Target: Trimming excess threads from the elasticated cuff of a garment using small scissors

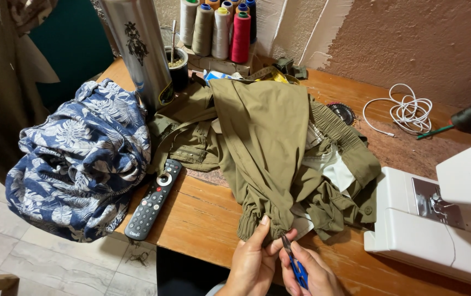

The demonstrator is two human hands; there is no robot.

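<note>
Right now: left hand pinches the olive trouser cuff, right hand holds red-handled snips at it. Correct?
Not quite. In the head view the snips in the right hand have blue handles, not red. The left hand does pinch the olive trouser cuff.

Home sewing corner: white sewing machine (438,219), thread cones (219,27), wooden table (202,214), remote control (154,200).

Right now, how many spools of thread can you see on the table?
6 at least, clustered at the back edge against the wall: cream spool, tan spool, white spool, pink spool, an orange-topped one and a blue one behind. More may be hidden behind them.
</note>
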